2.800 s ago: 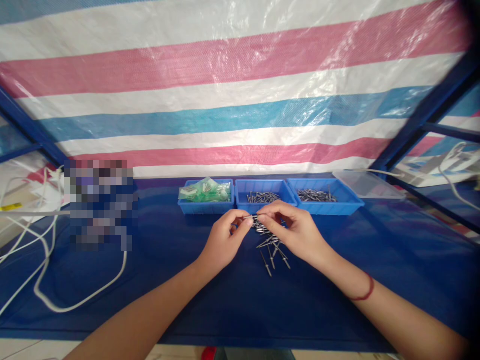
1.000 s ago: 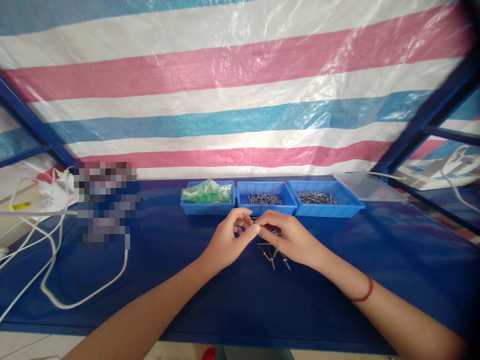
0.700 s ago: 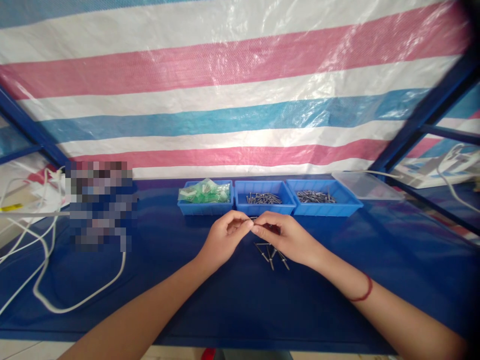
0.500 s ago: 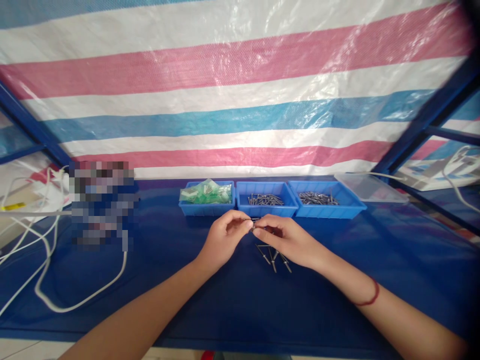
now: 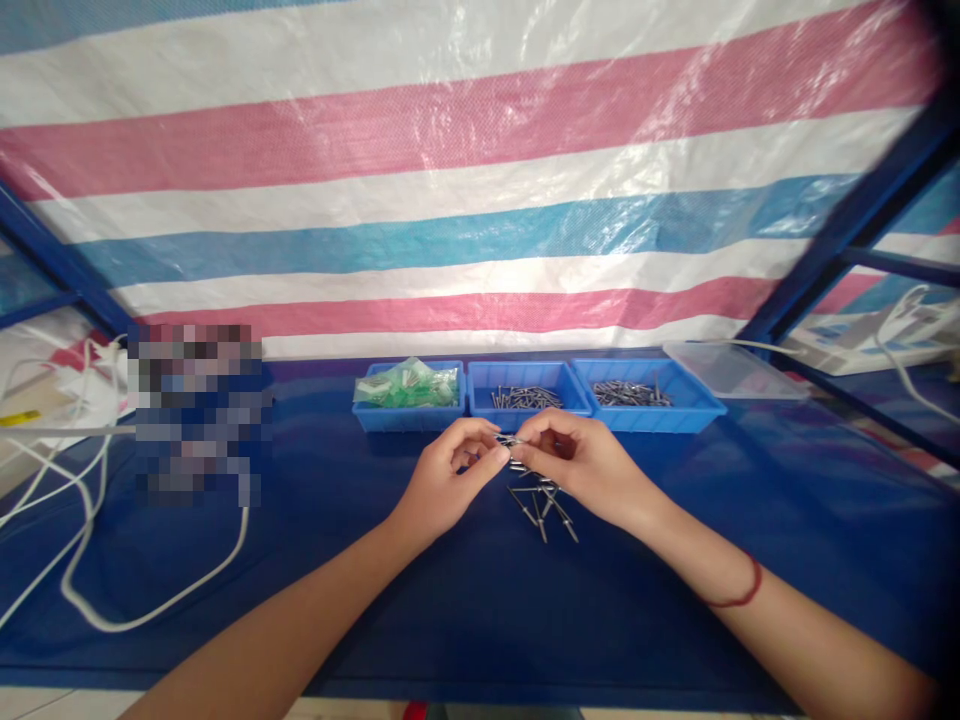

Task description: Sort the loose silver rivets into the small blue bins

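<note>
The blue surface [image 5: 480, 620] had open room near its front edge. Past it, the left hand [image 5: 442, 480] and right hand [image 5: 583, 465] each had a narrow grip on one small pin [image 5: 511, 443] above the pin pile [image 5: 541, 505]. Behind, the middle tray [image 5: 525, 413] held more pins.

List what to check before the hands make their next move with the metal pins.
1. Metal pin pinched between left hand and right hand: ok.
2. Which way the pin's tip points: cannot tell, too small.
3. Loose pins lie on the table beneath the right hand: ok.
4. Middle tray and right tray hold pins: ok.
5. White cable apart from both hands: ok.
</note>
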A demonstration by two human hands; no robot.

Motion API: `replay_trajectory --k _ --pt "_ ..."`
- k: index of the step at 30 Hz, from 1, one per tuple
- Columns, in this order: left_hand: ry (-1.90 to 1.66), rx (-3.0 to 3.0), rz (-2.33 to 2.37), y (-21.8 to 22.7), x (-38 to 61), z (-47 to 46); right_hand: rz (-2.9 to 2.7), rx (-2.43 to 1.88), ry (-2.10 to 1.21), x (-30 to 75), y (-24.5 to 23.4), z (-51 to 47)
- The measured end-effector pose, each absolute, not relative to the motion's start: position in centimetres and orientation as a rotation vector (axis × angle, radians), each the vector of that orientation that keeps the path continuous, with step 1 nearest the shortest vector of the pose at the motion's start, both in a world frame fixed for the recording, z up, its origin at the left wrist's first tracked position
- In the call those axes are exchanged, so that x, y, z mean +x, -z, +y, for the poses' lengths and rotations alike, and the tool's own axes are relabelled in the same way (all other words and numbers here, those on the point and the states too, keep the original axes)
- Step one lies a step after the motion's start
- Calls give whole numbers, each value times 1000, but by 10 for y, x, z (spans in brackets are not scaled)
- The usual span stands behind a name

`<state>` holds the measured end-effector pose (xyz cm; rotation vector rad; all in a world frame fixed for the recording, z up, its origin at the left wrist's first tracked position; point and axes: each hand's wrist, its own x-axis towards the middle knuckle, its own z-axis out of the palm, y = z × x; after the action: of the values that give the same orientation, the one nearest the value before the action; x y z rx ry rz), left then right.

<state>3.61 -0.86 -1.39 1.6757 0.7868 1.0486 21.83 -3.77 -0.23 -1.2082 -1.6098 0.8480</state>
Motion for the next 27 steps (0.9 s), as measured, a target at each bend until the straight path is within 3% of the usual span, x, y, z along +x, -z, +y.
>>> replay_trajectory --k 27 --pt "-973 1796 839 11 35 -11 -1645 -1119 -727 218 -10 -42"
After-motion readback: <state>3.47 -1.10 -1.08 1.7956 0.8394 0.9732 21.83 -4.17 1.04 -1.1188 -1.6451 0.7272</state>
